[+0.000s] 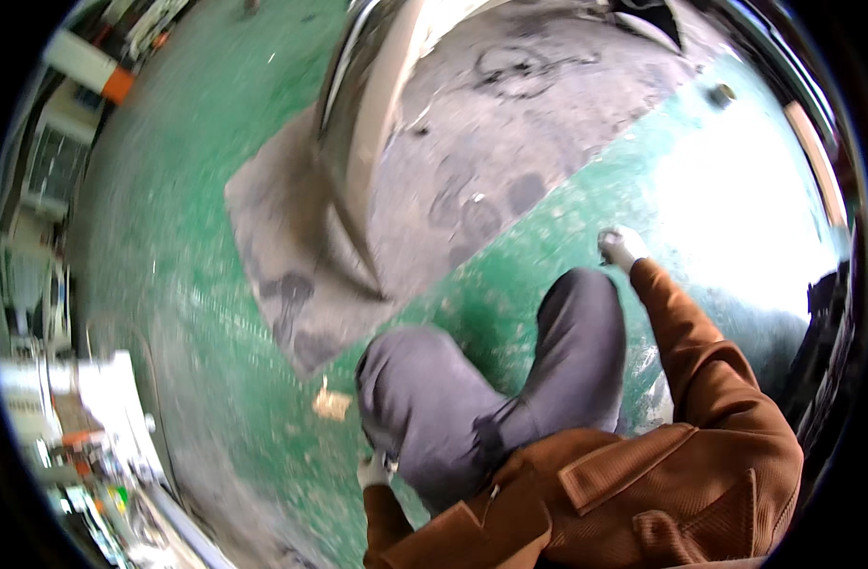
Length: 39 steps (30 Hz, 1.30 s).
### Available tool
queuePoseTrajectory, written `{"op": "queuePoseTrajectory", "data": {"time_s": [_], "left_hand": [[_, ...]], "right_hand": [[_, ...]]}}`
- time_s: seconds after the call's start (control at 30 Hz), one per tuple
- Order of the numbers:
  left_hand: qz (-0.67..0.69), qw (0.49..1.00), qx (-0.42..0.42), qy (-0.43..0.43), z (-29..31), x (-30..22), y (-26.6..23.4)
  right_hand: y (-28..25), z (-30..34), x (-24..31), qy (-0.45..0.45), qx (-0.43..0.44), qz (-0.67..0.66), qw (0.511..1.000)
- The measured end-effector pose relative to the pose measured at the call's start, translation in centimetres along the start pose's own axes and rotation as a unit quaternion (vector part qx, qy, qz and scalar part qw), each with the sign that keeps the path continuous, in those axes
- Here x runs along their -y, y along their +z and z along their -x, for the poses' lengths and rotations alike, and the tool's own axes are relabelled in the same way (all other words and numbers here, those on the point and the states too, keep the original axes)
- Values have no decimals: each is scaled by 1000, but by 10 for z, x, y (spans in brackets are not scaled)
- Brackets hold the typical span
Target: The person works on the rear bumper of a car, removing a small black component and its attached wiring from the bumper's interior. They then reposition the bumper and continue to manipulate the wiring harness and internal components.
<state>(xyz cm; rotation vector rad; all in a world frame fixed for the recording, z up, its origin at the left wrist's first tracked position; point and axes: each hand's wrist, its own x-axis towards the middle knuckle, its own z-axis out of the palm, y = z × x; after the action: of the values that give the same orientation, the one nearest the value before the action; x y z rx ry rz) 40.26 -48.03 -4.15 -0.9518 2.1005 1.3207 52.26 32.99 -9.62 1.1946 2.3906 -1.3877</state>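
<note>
My right hand (621,247), in a pale glove, is held out beyond my right knee above the green floor. Its fingers are curled closed, and what they may hold is too small to make out. Low beside my left thigh is my left hand (375,471), also gloved; its fingers are partly hidden and blurred. Ahead of my knees a long curved panel (363,161), pale along one side and dark along the other, rests its narrow tip on a stained grey mat (519,142). Neither hand touches it.
A tan scrap (332,403) lies on the green floor (206,190) near my left knee. To the far right is a small roll-like object (721,95). A cluttered bench (102,427) with a hose stands at left. A dark curved piece (647,24) lies at the mat's far end.
</note>
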Motion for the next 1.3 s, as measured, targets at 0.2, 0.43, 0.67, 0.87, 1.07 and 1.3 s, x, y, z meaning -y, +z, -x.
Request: {"op": "queuePoseTrajectory", "data": {"time_s": [0.2,0.43,0.67,0.87,1.07,1.3], "left_hand": [[-377,919,-28,111,-27,-31,67],[-266,953,60,131,-34,-105,210],[-246,954,90,147,-24,-140,244],[-218,964,71,133,-15,-117,205],[-194,974,38,112,-5,-84,158],[-212,968,54,122,-2,-83,157]], "right_hand": [[118,89,-95,280,149,210,925],[144,101,-54,397,66,99,910],[118,112,-83,272,161,127,940],[175,85,-185,186,127,161,961],[188,101,-209,-11,128,274,953],[186,96,-198,287,60,-82,952]]}}
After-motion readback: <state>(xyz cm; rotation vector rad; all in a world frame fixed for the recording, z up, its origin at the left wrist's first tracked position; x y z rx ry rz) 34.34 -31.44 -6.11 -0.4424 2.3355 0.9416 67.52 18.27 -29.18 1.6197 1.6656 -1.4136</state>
